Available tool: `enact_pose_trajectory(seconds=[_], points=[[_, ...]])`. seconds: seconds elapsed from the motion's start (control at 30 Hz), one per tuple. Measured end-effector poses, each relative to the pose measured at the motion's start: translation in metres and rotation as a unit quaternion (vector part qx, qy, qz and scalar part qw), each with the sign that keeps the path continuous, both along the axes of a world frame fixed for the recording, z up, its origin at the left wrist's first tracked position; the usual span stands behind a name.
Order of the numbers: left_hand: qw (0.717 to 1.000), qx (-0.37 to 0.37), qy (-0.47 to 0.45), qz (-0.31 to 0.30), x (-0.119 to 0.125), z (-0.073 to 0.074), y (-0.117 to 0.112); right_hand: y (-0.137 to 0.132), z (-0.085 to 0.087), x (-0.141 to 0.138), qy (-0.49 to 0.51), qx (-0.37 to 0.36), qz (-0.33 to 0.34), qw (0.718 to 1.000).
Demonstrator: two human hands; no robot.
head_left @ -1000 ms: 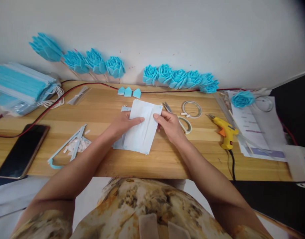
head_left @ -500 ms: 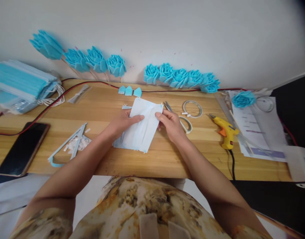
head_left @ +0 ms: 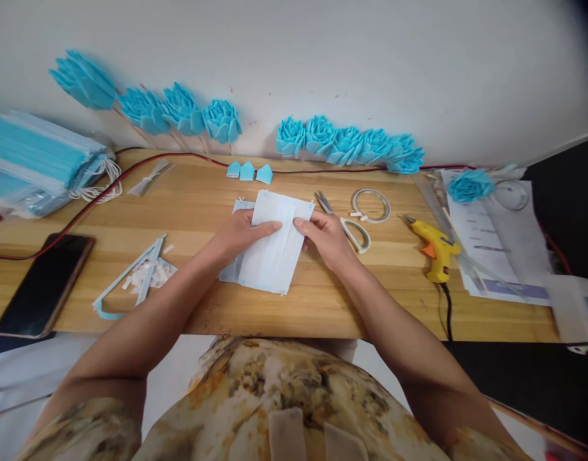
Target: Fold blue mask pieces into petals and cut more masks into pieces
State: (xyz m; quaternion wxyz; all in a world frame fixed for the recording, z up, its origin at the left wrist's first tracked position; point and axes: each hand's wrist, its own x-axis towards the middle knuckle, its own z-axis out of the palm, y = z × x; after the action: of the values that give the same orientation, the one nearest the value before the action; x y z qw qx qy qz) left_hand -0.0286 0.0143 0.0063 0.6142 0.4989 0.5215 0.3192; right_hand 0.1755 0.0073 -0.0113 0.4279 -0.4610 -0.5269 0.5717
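Observation:
A pale blue-white sheet of mask fabric [head_left: 274,250] is held over the middle of the wooden table [head_left: 202,198]. My left hand [head_left: 236,235] pinches its left side, thumb on top. My right hand [head_left: 325,237] pinches its right edge, thumb on top too. Another piece of the same fabric [head_left: 230,272] lies under it, mostly hidden. Scissors [head_left: 344,221] lie just beyond my right hand.
Blue fabric flowers [head_left: 351,148] line the wall, with three small folded blue pieces [head_left: 248,171] in front. A stack of face masks [head_left: 32,163] sits far left, a phone [head_left: 39,282] and cut scraps [head_left: 140,275] near it. A yellow glue gun [head_left: 432,246], tape ring [head_left: 370,205] and papers [head_left: 495,243] lie right.
Both hands keep their hold on the sheet; my right thumb has slid a little inward along it. The camera has tilted slightly, shifting the scene.

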Motion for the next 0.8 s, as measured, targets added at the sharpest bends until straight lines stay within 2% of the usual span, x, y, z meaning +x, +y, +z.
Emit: enact_pose_trajectory(seconds=[0.43,0.8], points=[[1.0,-0.01,-0.018,0.02,0.0003,0.0028,0.0008,0.0007,0.0014,-0.0005,0.011,0.007,-0.002,1.0],[1.0,-0.007,0.004,-0.009,0.0009,0.0043,-0.0012,-0.0041,0.0077,-0.005,-0.008,-0.031,-0.001,0.999]])
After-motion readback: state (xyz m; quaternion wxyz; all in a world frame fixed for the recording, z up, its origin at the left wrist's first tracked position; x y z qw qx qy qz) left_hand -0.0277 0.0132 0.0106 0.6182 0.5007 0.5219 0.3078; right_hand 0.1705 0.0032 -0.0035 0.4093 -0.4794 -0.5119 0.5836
